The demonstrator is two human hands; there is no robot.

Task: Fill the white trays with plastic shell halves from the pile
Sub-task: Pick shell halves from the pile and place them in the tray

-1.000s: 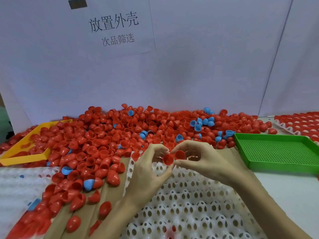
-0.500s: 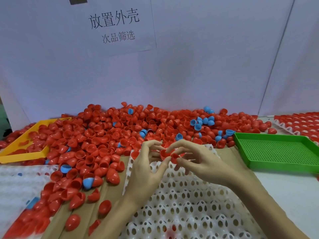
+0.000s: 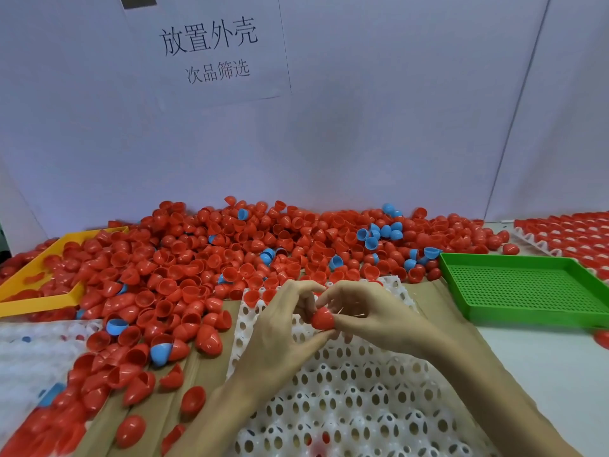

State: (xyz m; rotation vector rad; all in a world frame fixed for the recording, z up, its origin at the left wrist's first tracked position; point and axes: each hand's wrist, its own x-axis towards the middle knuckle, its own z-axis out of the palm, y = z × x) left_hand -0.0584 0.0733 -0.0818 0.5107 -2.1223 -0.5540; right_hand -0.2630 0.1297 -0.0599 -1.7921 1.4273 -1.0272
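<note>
A big pile of red and blue shell halves (image 3: 250,252) spreads across the table's back and left. In front of me lies a white tray (image 3: 356,400) with rows of holes, most of them empty. Both hands meet above its far end. My left hand (image 3: 280,328) and my right hand (image 3: 369,311) together pinch one red shell half (image 3: 322,318), dome side towards me. Two red shells (image 3: 260,295) sit in the tray's far left corner.
A green mesh tray (image 3: 527,288) stands at the right, a yellow tray (image 3: 39,291) half buried in shells at the left. A white tray filled with red shells (image 3: 573,232) lies far right. Another white tray (image 3: 29,351) is at the left edge.
The hands held two open red shells side by side; now they have drawn close and a single red shell, dome outward, sits between the fingertips.
</note>
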